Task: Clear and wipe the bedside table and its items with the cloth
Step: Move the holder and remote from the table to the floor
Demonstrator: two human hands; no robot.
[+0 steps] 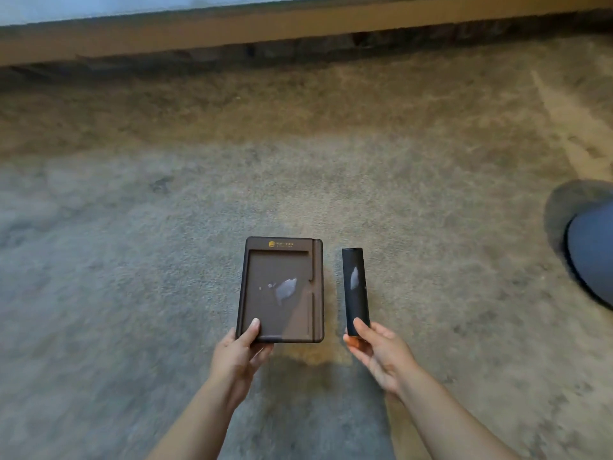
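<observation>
My left hand (239,351) grips the near left corner of a dark brown rectangular tray (281,290), thumb on top. The tray has a gold logo at its far edge and a pale smear in its recess. My right hand (378,351) holds the near end of a slim black remote control (355,288), which also carries a pale smear. Both items are held low over the carpet, side by side and a little apart. No cloth and no bedside table are in view.
Grey-brown carpet (166,260) fills the view. A brown wooden base or skirting (265,31) runs along the far edge. A dark blue rounded object (592,254) lies at the right edge.
</observation>
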